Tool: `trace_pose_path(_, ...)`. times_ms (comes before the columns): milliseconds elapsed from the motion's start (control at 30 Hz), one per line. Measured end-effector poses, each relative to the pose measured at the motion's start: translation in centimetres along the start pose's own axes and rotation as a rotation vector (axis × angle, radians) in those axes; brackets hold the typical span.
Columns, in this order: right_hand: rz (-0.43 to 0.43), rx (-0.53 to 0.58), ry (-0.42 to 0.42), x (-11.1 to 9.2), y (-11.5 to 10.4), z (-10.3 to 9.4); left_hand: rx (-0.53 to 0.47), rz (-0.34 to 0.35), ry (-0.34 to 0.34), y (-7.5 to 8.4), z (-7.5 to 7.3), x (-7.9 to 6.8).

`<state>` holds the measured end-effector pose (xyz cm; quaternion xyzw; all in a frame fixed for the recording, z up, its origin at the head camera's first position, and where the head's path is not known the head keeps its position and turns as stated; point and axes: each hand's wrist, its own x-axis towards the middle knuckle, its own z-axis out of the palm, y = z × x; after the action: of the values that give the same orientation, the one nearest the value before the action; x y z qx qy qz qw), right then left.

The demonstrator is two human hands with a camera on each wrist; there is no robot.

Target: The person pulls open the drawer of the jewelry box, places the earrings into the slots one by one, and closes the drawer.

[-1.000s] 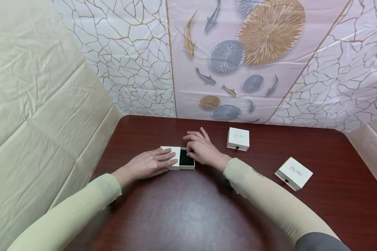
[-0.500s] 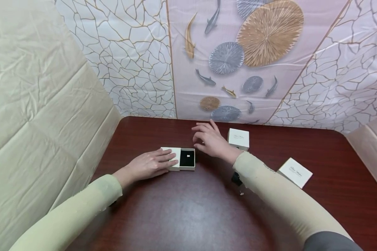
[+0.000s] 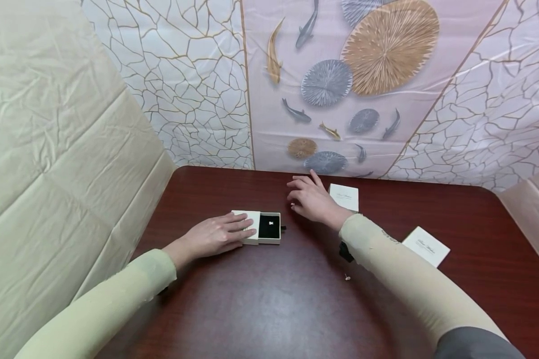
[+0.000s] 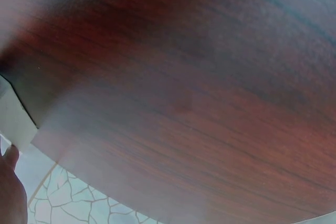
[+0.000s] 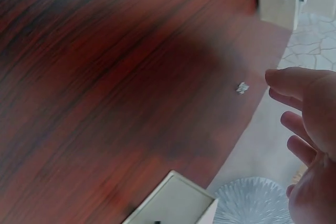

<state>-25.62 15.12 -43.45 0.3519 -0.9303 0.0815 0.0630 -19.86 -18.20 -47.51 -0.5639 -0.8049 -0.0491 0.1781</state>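
A white slide-out jewelry box (image 3: 254,238) lies on the table with its black-lined drawer (image 3: 269,233) partly out. A small silvery earring (image 3: 271,223) sits on the black lining. My left hand (image 3: 217,234) rests on the box's sleeve, fingers extended across its top; the thumb is hidden in the head view. To the right of the drawer, my right hand (image 3: 314,201) hovers with loosely bent fingers, nothing between them. Close to its thumb and index finger, but apart from them, a small silvery earring (image 5: 242,87) lies on the table.
A second white box (image 3: 343,196) stands behind my right wrist, partly covered. A third white box (image 3: 425,246) lies beyond my right forearm. Another small earring-like piece (image 3: 347,277) lies on the dark red table (image 3: 251,309) near that forearm. Patterned cloth (image 3: 197,89) hangs behind.
My right hand has moved off the drawer to the right, uncovering the earring on the lining. Its forearm now covers part of the other boxes. The left hand has stayed on the box.
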Motion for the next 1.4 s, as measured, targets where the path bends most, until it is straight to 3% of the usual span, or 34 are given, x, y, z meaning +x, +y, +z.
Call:
trace_pose_path(333,-0.015,-0.03,-0.003,-0.4,1.0,0.8,0.0,-0.002,0.004,-0.1,-0.1,0.0)
trace_pose_path(1067,-0.027,-0.027,0.023,0.8,1.7,2.3,-0.026,-0.01,-0.004,0.0,0.0,0.1)
trace_pose_path(1400,-0.062,-0.081,0.028,1.0,1.8,2.9,-0.022,-0.01,-0.005,0.1,-0.1,0.0)
